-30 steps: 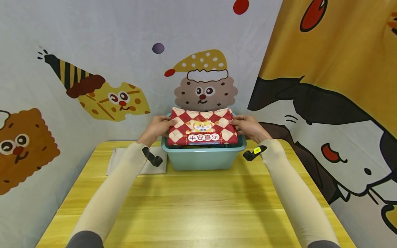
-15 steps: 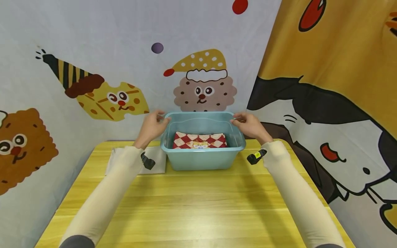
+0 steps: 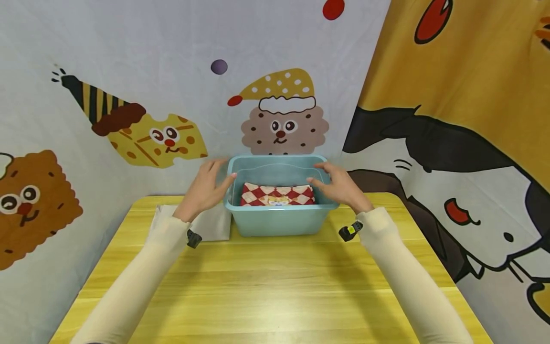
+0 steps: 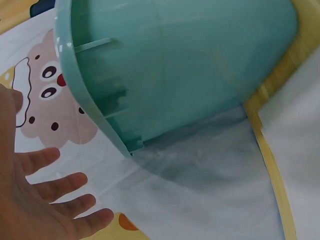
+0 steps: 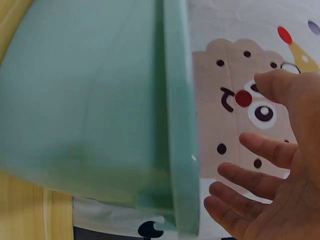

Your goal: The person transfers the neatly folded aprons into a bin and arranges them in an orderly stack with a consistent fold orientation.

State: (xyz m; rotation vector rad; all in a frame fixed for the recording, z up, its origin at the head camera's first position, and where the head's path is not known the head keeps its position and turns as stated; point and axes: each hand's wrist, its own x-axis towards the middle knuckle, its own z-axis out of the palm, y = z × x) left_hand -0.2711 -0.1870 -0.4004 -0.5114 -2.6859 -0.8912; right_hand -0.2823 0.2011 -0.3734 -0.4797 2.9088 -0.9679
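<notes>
A light blue-green plastic basin [image 3: 281,222] stands upright at the back of the table. Inside it lies a red and cream checked cloth pouch [image 3: 279,193] with a cartoon animal printed on it; the front wall hides its lower part. My left hand [image 3: 204,188] is by the basin's left side with fingers spread, and the left wrist view shows these fingers [image 4: 60,187] apart from the rim. On the other side, my right hand [image 3: 341,186] hovers over the right rim, holding nothing. Its spread fingers [image 5: 250,180] stay clear of the rim in the right wrist view.
A flat whitish folded cloth [image 3: 216,223] lies on the wooden table [image 3: 275,286], left of the basin and partly behind my left forearm. Right behind the basin hangs a white cartoon-printed curtain [image 3: 172,48].
The checked pouch, held above the rim by both hands a second ago, has dropped into the basin. Both hands have let go, and their fingers have since spread wider.
</notes>
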